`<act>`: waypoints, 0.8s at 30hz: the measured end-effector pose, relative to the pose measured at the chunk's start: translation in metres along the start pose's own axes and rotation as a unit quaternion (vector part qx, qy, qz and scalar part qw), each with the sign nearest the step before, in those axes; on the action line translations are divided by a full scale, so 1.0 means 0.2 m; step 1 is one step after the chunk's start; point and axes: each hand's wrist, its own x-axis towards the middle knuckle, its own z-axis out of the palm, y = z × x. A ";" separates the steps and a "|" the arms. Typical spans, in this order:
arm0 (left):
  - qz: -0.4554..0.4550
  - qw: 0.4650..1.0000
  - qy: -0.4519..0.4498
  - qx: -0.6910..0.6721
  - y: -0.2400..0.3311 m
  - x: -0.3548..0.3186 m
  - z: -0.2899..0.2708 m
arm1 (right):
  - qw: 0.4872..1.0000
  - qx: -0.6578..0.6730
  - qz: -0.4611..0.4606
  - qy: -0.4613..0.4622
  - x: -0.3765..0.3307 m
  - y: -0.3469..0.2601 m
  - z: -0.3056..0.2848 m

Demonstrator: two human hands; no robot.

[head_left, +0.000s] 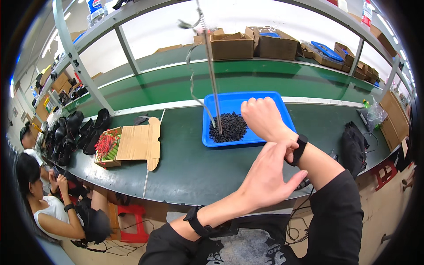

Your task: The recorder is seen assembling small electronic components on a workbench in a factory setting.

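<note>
My right hand [263, 115] is curled into a fist over the right part of a blue tray [286, 115], its back toward me; I see nothing in it. A black wristband [300, 149] circles my right wrist. My left hand [265, 179] reaches across to this band, fingers bent against it and thumb stretched out to the side. Another black band [194, 221] sits on my left wrist. Inside the tray lies a pile of small black pieces [234, 126], too small to name. A thin metal rod [212, 70] hangs down to the pile, beside a twisted grey cord [192, 79].
Left on the green bench [185, 176] is an opened cardboard box [140, 142] with red and green contents, near black headset-like items [66, 132]. A black bag [353, 148] lies at right. Cardboard boxes [232, 46] line the back shelf. A person [57, 207] sits at lower left.
</note>
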 end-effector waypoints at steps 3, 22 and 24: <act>0.082 0.996 0.000 0.043 0.01 -0.01 0.01 | 0.998 -0.002 0.052 -0.041 0.01 0.01 0.02; 0.076 0.993 -0.028 0.081 -0.12 0.06 0.02 | 0.490 0.740 0.459 0.044 0.11 0.08 0.19; 0.046 0.997 -0.041 0.052 -0.13 0.06 0.00 | 0.697 0.598 0.386 0.084 0.09 0.03 0.20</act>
